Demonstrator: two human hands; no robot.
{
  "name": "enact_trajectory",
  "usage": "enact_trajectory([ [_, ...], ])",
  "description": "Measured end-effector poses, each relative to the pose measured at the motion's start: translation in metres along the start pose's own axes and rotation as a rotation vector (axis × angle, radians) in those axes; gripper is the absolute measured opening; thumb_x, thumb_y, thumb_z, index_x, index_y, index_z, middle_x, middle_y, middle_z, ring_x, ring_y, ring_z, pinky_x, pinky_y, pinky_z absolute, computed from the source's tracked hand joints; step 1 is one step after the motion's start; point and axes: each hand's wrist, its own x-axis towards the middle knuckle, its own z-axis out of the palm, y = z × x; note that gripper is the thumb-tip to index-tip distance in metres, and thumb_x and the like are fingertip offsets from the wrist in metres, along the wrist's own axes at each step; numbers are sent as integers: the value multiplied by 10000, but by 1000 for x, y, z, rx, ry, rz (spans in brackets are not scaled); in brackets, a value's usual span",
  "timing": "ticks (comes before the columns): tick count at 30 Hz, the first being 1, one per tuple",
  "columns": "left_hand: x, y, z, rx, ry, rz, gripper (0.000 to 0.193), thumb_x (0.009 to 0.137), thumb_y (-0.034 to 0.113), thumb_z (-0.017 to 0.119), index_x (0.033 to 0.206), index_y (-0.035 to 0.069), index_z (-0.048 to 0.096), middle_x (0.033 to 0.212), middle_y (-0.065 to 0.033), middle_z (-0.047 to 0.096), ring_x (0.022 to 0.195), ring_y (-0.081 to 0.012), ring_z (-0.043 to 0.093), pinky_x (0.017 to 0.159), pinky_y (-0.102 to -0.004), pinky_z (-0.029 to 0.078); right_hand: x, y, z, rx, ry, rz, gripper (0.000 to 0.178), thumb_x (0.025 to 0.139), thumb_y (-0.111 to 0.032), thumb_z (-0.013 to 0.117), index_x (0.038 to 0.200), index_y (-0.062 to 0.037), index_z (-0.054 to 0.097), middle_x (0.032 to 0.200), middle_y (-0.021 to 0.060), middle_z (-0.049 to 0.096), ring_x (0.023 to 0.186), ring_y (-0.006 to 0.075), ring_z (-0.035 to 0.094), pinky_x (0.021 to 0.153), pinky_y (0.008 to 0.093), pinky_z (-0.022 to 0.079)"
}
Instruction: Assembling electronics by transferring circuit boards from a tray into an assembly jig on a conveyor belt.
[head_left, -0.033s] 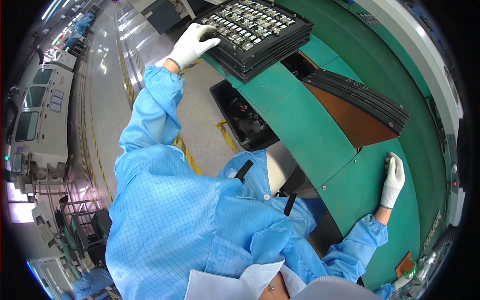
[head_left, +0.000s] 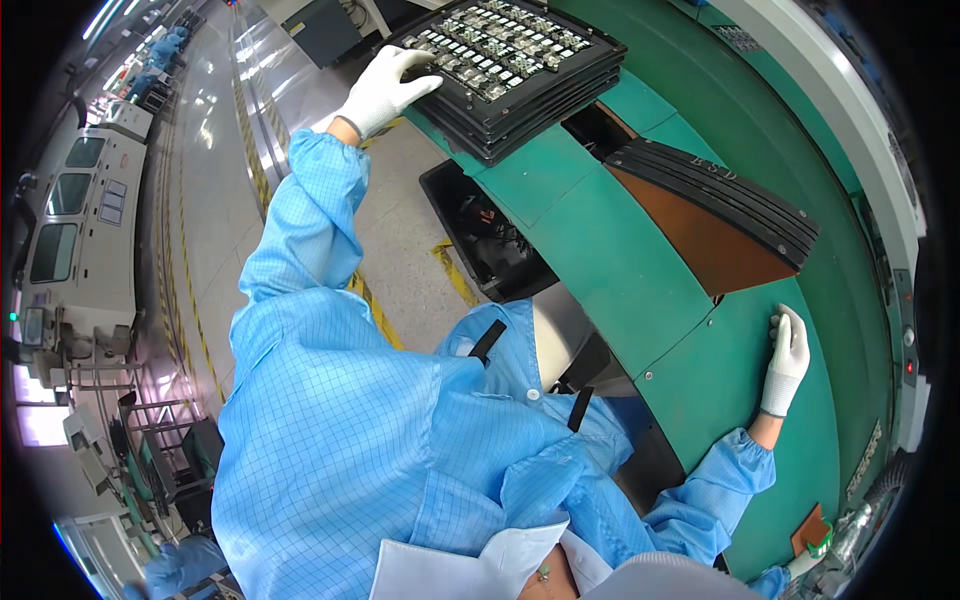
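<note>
The left hand, in a white glove, reaches out at full arm's length and rests with fingers spread wide on the near left edge of the stack of black trays; the fingers lie over the rim, and whether any curl beneath it cannot be told. The stack sits at the far left end of the green bench, its corner overhanging the bench edge, and the top tray is filled with rows of small metallic components. The right hand, also gloved, lies flat and open on bare bench surface near the right end, holding nothing, just beside a second, empty pile of black trays tilted over a brown panel. Risk assessment: a one-handed pull on the loaded stack from this reach could tip or skew the upper tray, likely spilling components toward the black bin below the bench edge or onto the floor. The overhanging corner adds to this hazard. Pressure from the fingers on the outer rows may also dislodge parts from their pockets.
</note>
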Motion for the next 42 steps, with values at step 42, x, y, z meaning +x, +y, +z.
enact_trajectory([
  [42, 168, -111, 18, 156, -68, -312, 525, 827, 335, 707, 1243, 16, 687, 1224, -208, 695, 1145, -356, 661, 985, -398, 507, 3, 14, -1, 38, 20, 19, 255, 1053, -184, 550, 1199, -25, 686, 915, -1, 645, 777, 58, 531, 702, 210, 453],
])
